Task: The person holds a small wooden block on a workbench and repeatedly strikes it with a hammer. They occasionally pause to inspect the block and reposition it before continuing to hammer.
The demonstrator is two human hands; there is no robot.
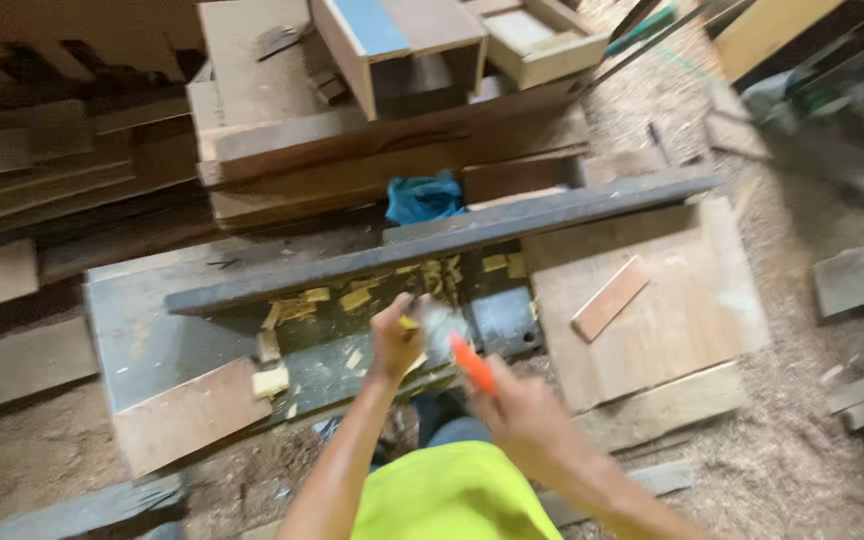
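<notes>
My right hand [517, 405] is closed round an orange handle [471, 364], probably a brush, though motion blur smears its pale working end [439, 322] past recognition. Its long axis runs from my fist up and left, toward the machine. My left hand [395, 340] pinches a small yellowish wood scrap [409, 322] just beside that blurred tip. Both hang over the dark worktop [142, 340], where wood offcuts [352, 298] lie under a long grey bar [452, 245]. A blue cloth [423, 197] sits beyond.
</notes>
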